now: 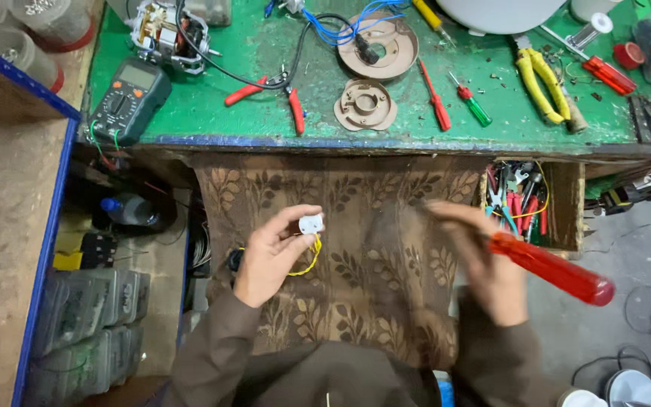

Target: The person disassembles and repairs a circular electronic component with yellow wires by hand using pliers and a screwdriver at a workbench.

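The green table [265,53] fills the upper part of the frame, its worn front edge running left to right just above the middle. Below that edge hangs a brown leaf-patterned cloth [356,226], taking up the centre of the frame; both hands work in front of it, in the open room between the table edge and the person's body at the bottom.

On the table, at the upper left, an electric motor [163,34] sits near the back, and a dark multimeter [129,98] lies right at the front left corner. Red-handled pliers [273,94] lie near the front edge, and beside them two round tan plastic discs [367,105], one behind the other. Yellow-handled pliers [544,83] lie at the upper right. An open drawer [566,203] of small tools juts out under the table at the right, close to the right hand.

The right hand [484,264], blurred, is closed around a screwdriver with a red translucent handle [555,267], the handle pointing toward the lower right of the frame. The left hand [273,252], left of centre, pinches a small white part [310,224] between thumb and fingertips; a yellow wire [307,260] loops from it below the palm. The two hands are well apart, with bare cloth between them.
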